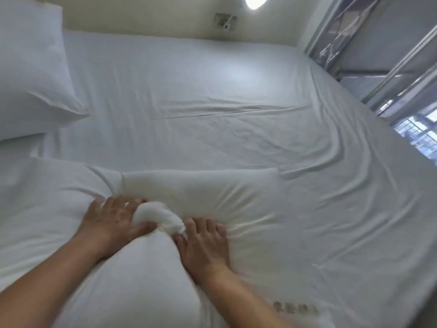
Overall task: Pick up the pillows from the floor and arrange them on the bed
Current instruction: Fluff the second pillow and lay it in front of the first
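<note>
A white pillow (142,280) lies on the near part of the bed (212,102), right under me. Both hands pinch a bunched corner of it. My left hand (113,221) clamps the fabric from the left, thumb pressed against the bunch. My right hand (203,245) presses down on the right side of the same bunch, fingers spread. A second white pillow (30,74) stands at the far left of the bed, with another white pillow edge (21,144) below it.
The white sheet is creased, with long folds across the middle and right. A wall with a socket plate (224,22) and a lamp (256,1) lies beyond the bed. A metal-framed sliding window (390,74) runs along the right side.
</note>
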`<action>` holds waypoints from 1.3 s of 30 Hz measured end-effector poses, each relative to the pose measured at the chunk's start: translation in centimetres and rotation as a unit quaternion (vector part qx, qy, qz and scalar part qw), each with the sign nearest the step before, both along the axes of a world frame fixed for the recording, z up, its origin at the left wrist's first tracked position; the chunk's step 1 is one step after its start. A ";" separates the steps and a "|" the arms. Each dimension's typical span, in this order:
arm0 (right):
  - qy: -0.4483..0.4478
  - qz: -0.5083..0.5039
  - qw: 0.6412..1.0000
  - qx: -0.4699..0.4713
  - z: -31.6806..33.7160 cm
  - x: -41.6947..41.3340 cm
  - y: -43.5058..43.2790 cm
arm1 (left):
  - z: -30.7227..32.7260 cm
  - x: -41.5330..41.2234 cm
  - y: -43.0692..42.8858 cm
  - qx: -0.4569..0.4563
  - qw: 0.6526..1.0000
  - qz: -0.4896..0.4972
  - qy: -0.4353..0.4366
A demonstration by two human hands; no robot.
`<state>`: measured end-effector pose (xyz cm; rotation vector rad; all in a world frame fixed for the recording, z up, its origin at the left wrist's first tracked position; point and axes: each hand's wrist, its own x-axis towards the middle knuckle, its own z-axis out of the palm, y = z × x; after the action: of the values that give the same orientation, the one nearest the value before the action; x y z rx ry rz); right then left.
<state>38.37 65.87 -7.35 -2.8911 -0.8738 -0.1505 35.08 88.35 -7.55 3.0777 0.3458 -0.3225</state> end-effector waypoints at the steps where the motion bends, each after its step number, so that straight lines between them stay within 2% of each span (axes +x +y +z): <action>1: -0.009 0.004 1.000 0.008 -0.2 0.4 0.6 | -0.6 0.1 0.0 0.004 1.000 0.001 -0.030; 3: 0.014 0.017 0.999 0.024 0.3 0.9 1.0 | -0.6 -0.5 -0.1 0.003 0.998 -0.009 -0.067; 7: 0.047 0.102 0.989 0.098 4.3 1.4 0.3 | 4.2 -3.3 -0.8 -0.067 0.994 -0.007 -0.088; 10: -0.054 0.176 0.974 0.130 8.8 2.9 2.9 | 9.6 -5.5 1.8 -0.051 0.991 0.024 -0.124; 13: -0.139 0.240 0.943 0.183 13.0 3.2 8.4 | 14.7 -9.0 4.8 -0.032 0.977 0.110 -0.178; 18: -0.160 0.345 0.890 0.251 17.9 -0.4 18.8 | 20.9 -17.2 7.9 -0.008 0.917 0.284 -0.281; 21: -0.164 0.411 0.852 0.280 20.3 -3.4 25.1 | 22.0 -21.6 9.7 0.003 0.853 0.386 -0.351; 23: -0.132 0.434 0.853 0.257 19.7 -5.3 28.1 | 20.6 -23.8 10.3 -0.035 0.809 0.459 -0.366; 24: -0.095 0.437 0.867 0.219 18.4 -6.3 28.8 | 19.2 -24.5 10.2 -0.070 0.800 0.491 -0.339; 26: -0.015 0.428 0.898 0.099 13.7 -8.2 28.4 | 15.4 -25.3 9.2 -0.147 0.812 0.525 -0.207; 28: 0.071 0.394 0.916 0.017 8.7 -8.9 26.6 | 11.5 -25.9 8.2 -0.177 0.825 0.526 -0.104; 30: 0.161 0.291 0.943 0.027 5.8 -9.4 25.6 | 9.8 -27.2 9.2 -0.112 0.822 0.549 -0.097; 32: 0.242 0.129 0.960 0.067 4.9 -9.3 25.1 | 9.4 -28.5 11.3 -0.060 0.812 0.573 -0.090; 33: 0.295 0.048 0.951 0.082 4.6 -9.1 24.7 | 9.0 -28.9 12.1 -0.080 0.799 0.590 -0.078; 35: 0.406 -0.067 0.904 0.115 4.2 -9.4 23.6 | 7.3 -29.2 12.2 -0.151 0.766 0.622 -0.052; 37: 0.474 -0.112 0.856 0.171 4.2 -10.1 23.5 | 5.8 -28.7 11.4 -0.197 0.743 0.636 -0.064; 39: 0.465 -0.109 0.848 0.230 5.3 -9.6 24.1 | 4.8 -27.9 10.8 -0.214 0.744 0.625 -0.104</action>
<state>28.76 90.01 -2.07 -2.1531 -0.2568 0.8333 7.20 99.18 -2.74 1.7894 1.7978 0.0294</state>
